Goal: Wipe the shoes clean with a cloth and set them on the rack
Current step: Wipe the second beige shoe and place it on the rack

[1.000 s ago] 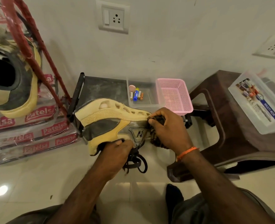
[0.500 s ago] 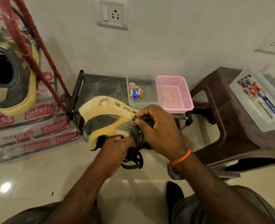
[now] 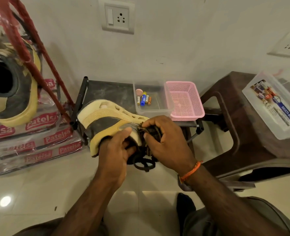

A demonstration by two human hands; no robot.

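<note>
A yellow and grey sneaker lies on its side in the air above the floor, sole facing away from me. My left hand grips it at the collar, thumb on its side panel. My right hand presses a dark, frayed cloth against the shoe's side, near the middle. Black laces dangle below the hands. A second matching sneaker sits at the far left on a red-framed rack. Behind the held shoe stands a low black rack.
The low rack's shelf carries a clear tub of batteries and a pink basket. A brown plastic stool at the right holds a clear lidded box. Wrapped "Patelsa" packs are stacked at the left. Wall sockets sit above.
My right hand with the cloth has slid left along the shoe's side, covering the logo. The left hand has shifted its grip, thumb now up on the side panel.
</note>
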